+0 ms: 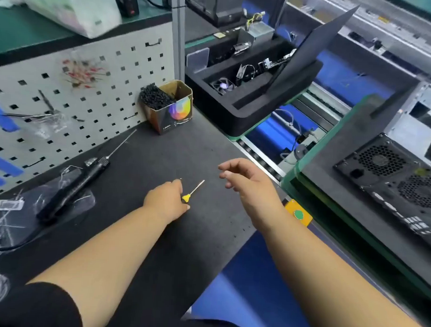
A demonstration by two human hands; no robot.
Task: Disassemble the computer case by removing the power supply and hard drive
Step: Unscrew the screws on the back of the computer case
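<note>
Fingers of the left hand (166, 202) grip a yellow-handled screwdriver (192, 192) on the dark table (139, 224), its tip pointing to 1 o'clock. At 3 o'clock, the right hand (245, 181) hovers, loosely curled, holding nothing. Farther toward 3 o'clock lies the computer case (389, 181).

Nothing here reads clearly. The small cardboard box (171, 108) by the pegboard (78, 85) carries a colourful round logo and a line of tiny print low on its front, too blurred to make out. Red scribbles on the pegboard form no legible letters or numbers.
</note>
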